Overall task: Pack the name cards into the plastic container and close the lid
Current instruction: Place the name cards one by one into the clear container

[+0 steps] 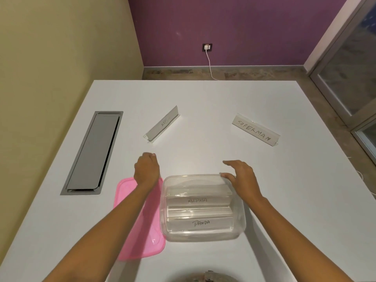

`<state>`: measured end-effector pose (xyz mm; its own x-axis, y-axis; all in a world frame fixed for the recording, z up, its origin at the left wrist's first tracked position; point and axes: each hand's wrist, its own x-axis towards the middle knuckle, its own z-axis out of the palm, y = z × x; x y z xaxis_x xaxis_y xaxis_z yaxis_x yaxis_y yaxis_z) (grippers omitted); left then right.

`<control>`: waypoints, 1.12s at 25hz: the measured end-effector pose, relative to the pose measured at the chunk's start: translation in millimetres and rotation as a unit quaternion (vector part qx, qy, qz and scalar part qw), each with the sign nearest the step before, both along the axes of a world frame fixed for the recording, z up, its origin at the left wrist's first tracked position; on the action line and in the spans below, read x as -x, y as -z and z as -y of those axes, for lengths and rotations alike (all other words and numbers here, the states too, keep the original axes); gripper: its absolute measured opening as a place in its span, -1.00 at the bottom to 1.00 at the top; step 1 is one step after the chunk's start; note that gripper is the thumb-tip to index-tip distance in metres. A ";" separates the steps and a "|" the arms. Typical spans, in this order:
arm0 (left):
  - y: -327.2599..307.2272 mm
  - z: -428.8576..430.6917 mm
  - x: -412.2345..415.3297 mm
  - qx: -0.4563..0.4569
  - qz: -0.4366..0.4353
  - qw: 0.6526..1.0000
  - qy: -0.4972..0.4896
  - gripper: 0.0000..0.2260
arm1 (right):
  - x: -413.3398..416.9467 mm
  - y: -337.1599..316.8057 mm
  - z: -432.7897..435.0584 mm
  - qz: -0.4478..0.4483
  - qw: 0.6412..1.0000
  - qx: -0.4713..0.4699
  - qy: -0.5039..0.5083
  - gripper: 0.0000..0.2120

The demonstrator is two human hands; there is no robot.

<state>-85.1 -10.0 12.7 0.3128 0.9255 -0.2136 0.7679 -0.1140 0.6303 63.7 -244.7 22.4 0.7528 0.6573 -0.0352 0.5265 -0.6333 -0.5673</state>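
A clear plastic container stands near the table's front edge, holding two name cards, "ALPHA" and "PANDA". Its pink lid lies flat to the left, partly under my left forearm. Two name cards stand farther back: one tilted, its writing upside down, at the middle left and "SUPERMAN" at the right. My left hand hovers beyond the lid with fingers curled and nothing in it. My right hand is open at the container's far right corner, thumb by the rim.
A grey cable hatch is set into the white table at the left. A beige wall runs along the left and a purple wall with a socket and white cable stands behind. A glass door is at the right.
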 end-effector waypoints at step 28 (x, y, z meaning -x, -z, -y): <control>11.0 -72.4 -57.2 0.221 0.137 0.965 -0.028 -0.77 | -20.1 -13.3 -16.7 -0.098 0.994 0.012 -0.044 -0.78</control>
